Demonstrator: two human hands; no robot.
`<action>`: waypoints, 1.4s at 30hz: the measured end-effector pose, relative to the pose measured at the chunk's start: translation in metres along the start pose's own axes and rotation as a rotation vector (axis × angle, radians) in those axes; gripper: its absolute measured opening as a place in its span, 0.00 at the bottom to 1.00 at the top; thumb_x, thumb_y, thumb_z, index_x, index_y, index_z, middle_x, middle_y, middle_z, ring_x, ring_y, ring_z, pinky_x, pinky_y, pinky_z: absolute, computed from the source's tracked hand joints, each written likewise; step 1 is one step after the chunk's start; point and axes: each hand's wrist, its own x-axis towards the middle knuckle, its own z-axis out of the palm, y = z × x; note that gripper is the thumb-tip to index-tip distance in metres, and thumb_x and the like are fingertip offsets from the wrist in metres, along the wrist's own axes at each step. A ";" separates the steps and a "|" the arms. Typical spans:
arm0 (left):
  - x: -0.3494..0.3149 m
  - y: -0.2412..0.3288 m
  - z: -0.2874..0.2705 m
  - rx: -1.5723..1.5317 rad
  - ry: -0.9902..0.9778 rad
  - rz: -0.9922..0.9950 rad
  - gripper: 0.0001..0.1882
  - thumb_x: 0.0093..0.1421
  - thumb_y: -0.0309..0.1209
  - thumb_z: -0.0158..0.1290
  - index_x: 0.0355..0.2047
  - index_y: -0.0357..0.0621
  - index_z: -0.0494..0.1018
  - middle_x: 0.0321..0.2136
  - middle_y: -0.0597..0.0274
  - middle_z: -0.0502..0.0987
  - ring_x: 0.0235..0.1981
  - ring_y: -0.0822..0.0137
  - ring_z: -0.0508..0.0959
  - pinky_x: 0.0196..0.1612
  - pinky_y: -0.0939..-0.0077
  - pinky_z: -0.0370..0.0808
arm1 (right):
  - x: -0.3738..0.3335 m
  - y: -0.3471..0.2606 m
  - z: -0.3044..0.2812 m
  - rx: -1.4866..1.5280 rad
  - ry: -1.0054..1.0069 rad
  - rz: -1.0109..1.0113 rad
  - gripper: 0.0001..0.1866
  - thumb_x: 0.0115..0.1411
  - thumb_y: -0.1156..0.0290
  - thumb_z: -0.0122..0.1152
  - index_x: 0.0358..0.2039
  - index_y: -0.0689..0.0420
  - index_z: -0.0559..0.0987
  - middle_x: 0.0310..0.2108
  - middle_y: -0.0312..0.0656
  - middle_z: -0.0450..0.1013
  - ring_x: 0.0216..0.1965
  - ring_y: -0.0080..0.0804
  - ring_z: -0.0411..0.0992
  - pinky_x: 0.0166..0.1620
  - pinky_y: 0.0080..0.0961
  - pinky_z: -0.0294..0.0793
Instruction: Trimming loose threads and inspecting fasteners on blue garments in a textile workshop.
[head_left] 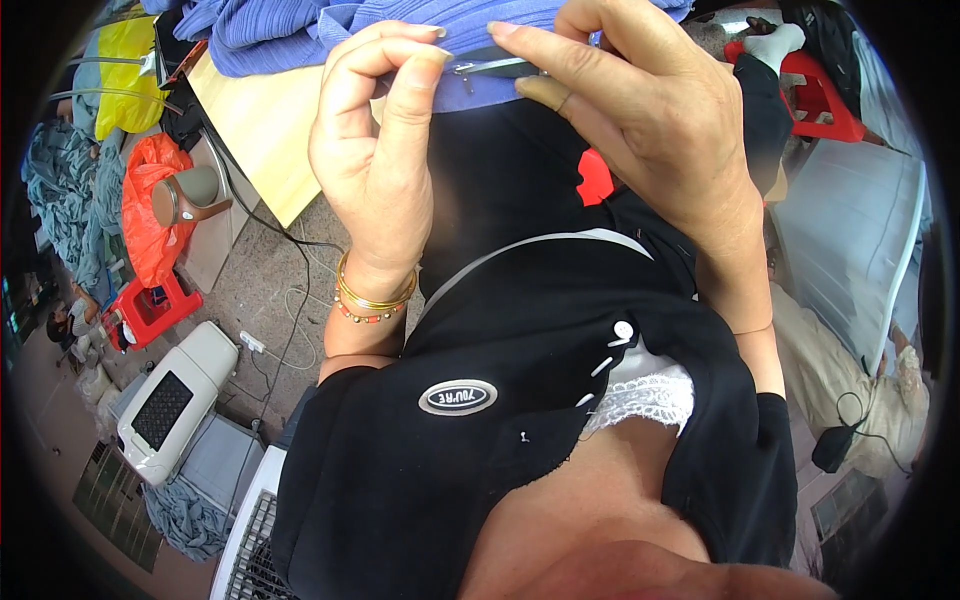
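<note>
1. Speckled grey floor (pixel 262 275) shows at left, crossed by a thin black cable (pixel 305 290) looping beneath the corner of a smooth, pale wooden table (pixel 255 130).
2. Around it crowd a crinkled yellow plastic bag (pixel 128 85), a glossy orange-red plastic bag (pixel 150 235), a grey cylindrical cup with a brown lid (pixel 196 190), and a moulded red plastic stool (pixel 180 303). Rumpled grey-blue cloth (pixel 65 195) is heaped at the far left.
3. Lower down stands a rounded cream plastic appliance (pixel 200 360) with a dark grid panel. On the right are another red stool (pixel 835 115) and a box-like translucent plastic bin (pixel 850 220).
4. Soft, finely ribbed periwinkle fabric (pixel 275 35) lies in folds beyond the hands, which block part of it.
5. Between the hands, before the fabric, is a slim, shiny metal tool (pixel 490 66). The right hand (pixel 660 125) grips it, fingers hiding one end; the left hand (pixel 372 150) is narrowed beside its tip, whether pinching anything I cannot tell.
</note>
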 end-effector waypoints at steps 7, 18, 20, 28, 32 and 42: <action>-0.001 -0.002 -0.003 0.258 0.013 0.126 0.06 0.60 0.24 0.59 0.38 0.38 0.76 0.41 0.58 0.77 0.41 0.69 0.75 0.45 0.77 0.71 | -0.005 0.006 0.001 0.071 0.103 -0.019 0.16 0.47 0.77 0.72 0.39 0.58 0.83 0.28 0.37 0.70 0.25 0.29 0.70 0.26 0.23 0.69; 0.003 0.005 0.001 0.890 -0.094 0.538 0.14 0.47 0.26 0.68 0.37 0.48 0.83 0.40 0.67 0.79 0.38 0.66 0.75 0.44 0.73 0.68 | -0.034 0.018 -0.008 0.259 0.202 0.178 0.21 0.51 0.79 0.72 0.48 0.62 0.82 0.31 0.39 0.71 0.29 0.24 0.66 0.31 0.19 0.64; 0.006 0.004 -0.002 0.882 -0.120 0.571 0.13 0.47 0.25 0.68 0.35 0.47 0.83 0.40 0.67 0.79 0.39 0.66 0.75 0.45 0.73 0.68 | -0.035 0.017 -0.007 0.267 0.224 0.193 0.22 0.50 0.79 0.72 0.48 0.62 0.81 0.31 0.39 0.71 0.30 0.25 0.66 0.32 0.20 0.64; 0.009 0.008 0.000 0.553 -0.146 0.276 0.03 0.61 0.22 0.57 0.34 0.36 0.76 0.39 0.55 0.77 0.40 0.66 0.76 0.47 0.76 0.71 | -0.039 0.020 -0.002 0.319 0.162 0.130 0.22 0.51 0.77 0.72 0.48 0.62 0.81 0.31 0.41 0.70 0.30 0.30 0.68 0.33 0.22 0.67; 0.015 0.015 -0.005 0.295 -0.190 0.077 0.03 0.62 0.23 0.55 0.35 0.35 0.75 0.40 0.57 0.76 0.42 0.69 0.74 0.46 0.79 0.71 | -0.032 0.014 0.000 0.252 0.125 0.098 0.21 0.50 0.75 0.72 0.46 0.59 0.82 0.31 0.41 0.70 0.28 0.31 0.70 0.30 0.23 0.71; 0.020 0.019 -0.007 0.145 -0.220 -0.025 0.02 0.64 0.21 0.53 0.36 0.34 0.74 0.41 0.58 0.75 0.43 0.70 0.74 0.48 0.79 0.70 | -0.028 0.016 -0.002 0.136 0.173 0.093 0.19 0.49 0.75 0.72 0.44 0.60 0.82 0.30 0.42 0.70 0.26 0.30 0.71 0.28 0.23 0.71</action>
